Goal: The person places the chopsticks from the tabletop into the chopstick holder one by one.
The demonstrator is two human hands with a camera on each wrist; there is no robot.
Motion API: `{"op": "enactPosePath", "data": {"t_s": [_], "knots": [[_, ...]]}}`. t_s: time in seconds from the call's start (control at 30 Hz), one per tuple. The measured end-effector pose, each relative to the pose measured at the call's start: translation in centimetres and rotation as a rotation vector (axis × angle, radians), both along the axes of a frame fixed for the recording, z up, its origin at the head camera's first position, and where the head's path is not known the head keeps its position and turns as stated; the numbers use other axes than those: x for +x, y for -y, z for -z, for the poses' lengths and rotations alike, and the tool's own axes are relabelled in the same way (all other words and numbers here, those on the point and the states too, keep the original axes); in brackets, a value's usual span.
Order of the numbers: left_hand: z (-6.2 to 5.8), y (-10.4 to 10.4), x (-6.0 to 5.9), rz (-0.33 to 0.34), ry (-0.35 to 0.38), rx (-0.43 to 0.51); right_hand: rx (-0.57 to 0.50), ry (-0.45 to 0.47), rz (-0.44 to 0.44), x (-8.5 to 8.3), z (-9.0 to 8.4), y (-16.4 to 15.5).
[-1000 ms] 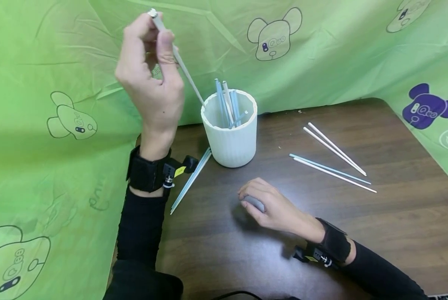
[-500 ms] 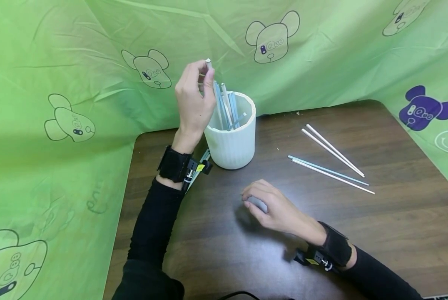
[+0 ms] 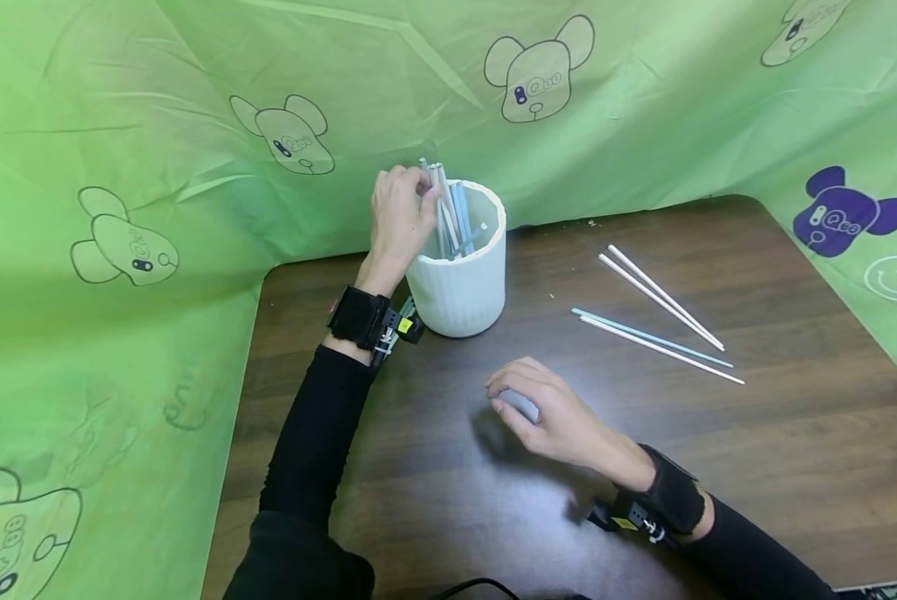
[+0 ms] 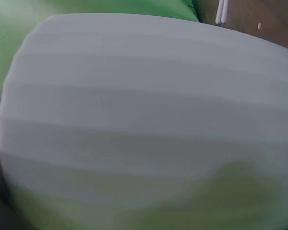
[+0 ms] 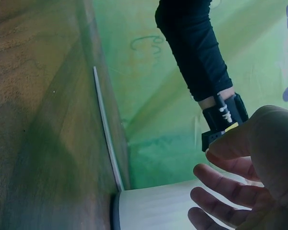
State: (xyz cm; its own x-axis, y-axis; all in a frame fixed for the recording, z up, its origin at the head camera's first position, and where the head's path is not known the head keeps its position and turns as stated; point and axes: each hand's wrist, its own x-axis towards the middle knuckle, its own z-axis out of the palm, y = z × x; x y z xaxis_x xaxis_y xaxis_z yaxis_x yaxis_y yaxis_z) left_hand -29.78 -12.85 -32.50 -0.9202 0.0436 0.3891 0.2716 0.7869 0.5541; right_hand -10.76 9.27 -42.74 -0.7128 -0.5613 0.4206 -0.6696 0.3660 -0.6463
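In the head view my left hand (image 3: 403, 212) is at the left rim of a ribbed white cup (image 3: 459, 296), its thumb and fingers pinching a thin white stick at the opening. Several light blue and white sticks (image 3: 459, 208) lean inside the cup. The cup wall (image 4: 134, 105) fills most of the left wrist view, hiding the fingers. My right hand (image 3: 538, 408) hovers low over the table with loosely curved fingers and nothing in its grasp. The right wrist view shows its thumb apart from the other fingers (image 5: 225, 187).
Two white sticks (image 3: 662, 296) and a blue-and-white pair (image 3: 658, 346) lie on the brown table (image 3: 794, 450) at right. More sticks (image 3: 406, 310) lie left of the cup, partly behind the wrist camera. A green printed cloth (image 3: 388, 83) hangs behind; a black cable (image 3: 478, 586) crosses the front.
My left hand has moved right and down to the cup's rim, lowering the white stick among the others. My right hand has stayed nearly still.
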Motion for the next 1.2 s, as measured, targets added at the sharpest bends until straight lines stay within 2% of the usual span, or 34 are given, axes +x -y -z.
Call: {"op": "enactPosePath", "data": {"t_s": [0.3, 0.47, 0.57, 0.7, 0.83, 0.9, 1.07, 1.2], "knots": [[-0.2, 0.5, 0.5, -0.02, -0.011, 0.012, -0.002, 0.015, 0.002, 0.1, 0.0, 0.0], [-0.3, 1.2, 1.4, -0.015, -0.069, 0.028, -0.013, -0.002, 0.006, 0.0, 0.1, 0.2], [-0.3, 1.2, 2.5, -0.009, -0.122, 0.04, -0.027, -0.04, 0.009, -0.3, 0.2, 0.1], [-0.4, 0.5, 4.8, 0.054, -0.258, 0.055, -0.032, -0.117, 0.04, -1.2, -0.1, -0.5], [-0.2, -0.4, 7.9, 0.156, -0.411, 0.057, -0.006, -0.177, 0.107, -2.5, -0.7, -1.8], [0.1, -0.7, 9.5, 0.203, -0.456, 0.061, 0.012, -0.196, 0.147, -3.4, -0.9, -2.7], [1.5, -1.4, 13.2, 0.35, -0.484, 0.123, 0.099, -0.212, 0.261, -5.8, -0.7, -5.6], [2.7, -1.8, 15.9, 0.452, -0.474, 0.141, 0.204, -0.225, 0.358, -7.8, 0.7, -8.3]]}}
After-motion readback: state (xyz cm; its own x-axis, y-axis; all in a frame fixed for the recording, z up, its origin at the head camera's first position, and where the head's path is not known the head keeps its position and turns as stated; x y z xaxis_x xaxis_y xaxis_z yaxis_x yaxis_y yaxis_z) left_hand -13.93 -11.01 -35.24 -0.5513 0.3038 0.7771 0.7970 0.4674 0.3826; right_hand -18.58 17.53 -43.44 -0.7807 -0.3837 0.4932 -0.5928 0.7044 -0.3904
